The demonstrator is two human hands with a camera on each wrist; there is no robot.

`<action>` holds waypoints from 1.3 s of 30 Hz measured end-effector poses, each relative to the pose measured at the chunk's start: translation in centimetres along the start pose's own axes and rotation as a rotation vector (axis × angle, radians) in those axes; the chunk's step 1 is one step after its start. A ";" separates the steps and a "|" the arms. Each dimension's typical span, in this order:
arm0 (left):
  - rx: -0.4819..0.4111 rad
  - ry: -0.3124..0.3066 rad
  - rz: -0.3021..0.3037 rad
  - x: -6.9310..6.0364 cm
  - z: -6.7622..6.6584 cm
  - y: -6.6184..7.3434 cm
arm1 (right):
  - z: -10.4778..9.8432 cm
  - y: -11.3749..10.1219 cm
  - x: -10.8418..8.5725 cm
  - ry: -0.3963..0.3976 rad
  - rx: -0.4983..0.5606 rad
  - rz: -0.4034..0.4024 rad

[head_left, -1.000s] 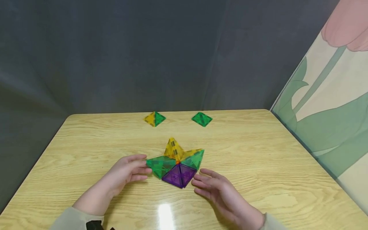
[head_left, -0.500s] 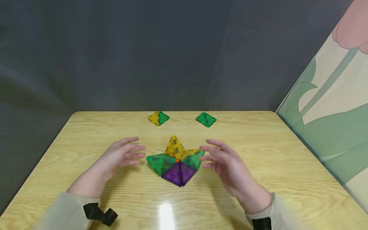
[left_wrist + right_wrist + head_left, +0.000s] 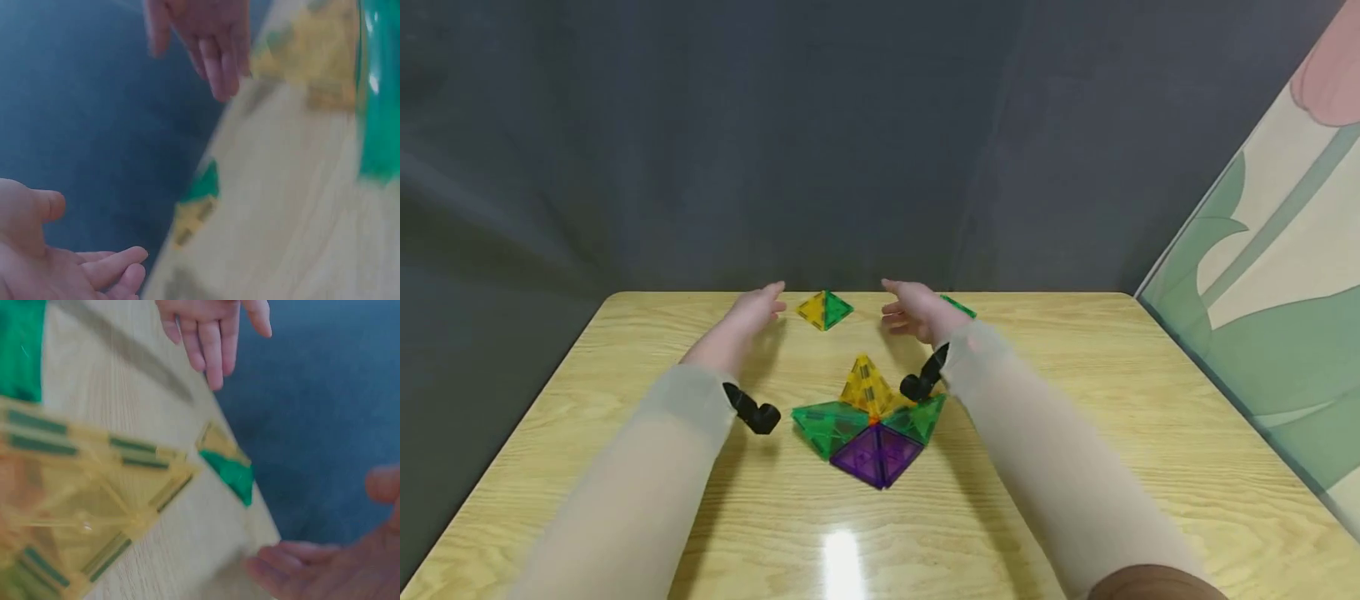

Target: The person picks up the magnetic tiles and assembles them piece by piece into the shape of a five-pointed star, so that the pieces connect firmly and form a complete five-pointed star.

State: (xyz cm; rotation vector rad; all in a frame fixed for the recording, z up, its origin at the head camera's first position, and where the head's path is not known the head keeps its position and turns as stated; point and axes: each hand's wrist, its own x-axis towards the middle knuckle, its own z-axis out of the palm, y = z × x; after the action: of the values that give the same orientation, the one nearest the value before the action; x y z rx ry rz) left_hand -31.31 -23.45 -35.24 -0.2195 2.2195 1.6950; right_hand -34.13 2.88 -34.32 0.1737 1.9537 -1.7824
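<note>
At the far edge of the table, my left hand hovers left of a small yellow-and-green translucent magnetic tile piece. My right hand is on that piece's other side, a little apart from it. Both hands have extended fingers and hold nothing, as the left wrist view also shows for the left hand. A green tile piece lies partly hidden behind the right wrist. Nearer me sits a joined star-like tile shape with a yellow point, a green left point and a purple front.
Behind the wooden table hangs a dark curtain. A flower-patterned cloth borders the right side. The right forearm passes close over the joined shape's right part, and a black wrist camera hangs just above it.
Both hands have left the sides of the joined tile shape and reached forward to the table's far edge. The tile pieces keep their places; the view has shifted slightly.
</note>
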 end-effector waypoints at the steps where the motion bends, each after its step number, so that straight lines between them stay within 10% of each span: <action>1: -0.004 -0.004 -0.024 0.7 0.0 -0.2 | 0.2 0.3 0.8 -0.020 -0.021 0.017; 12: 0.116 -0.014 -0.040 3.1 1.5 -1.5 | 3.2 1.8 3.1 -0.159 -0.044 -0.009; 28: 0.051 0.175 -0.023 2.2 3.0 -1.0 | 4.0 2.3 3.4 0.036 0.131 0.048; 39: -0.141 0.045 -0.093 1.2 3.7 -1.0 | 3.7 3.0 3.0 -0.045 -0.103 0.054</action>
State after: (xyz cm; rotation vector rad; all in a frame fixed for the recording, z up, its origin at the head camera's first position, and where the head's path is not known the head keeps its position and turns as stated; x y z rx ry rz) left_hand -31.46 -20.09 -37.40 -0.3932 2.0870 1.8138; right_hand -34.53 -0.95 -38.38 0.1486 1.9841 -1.6340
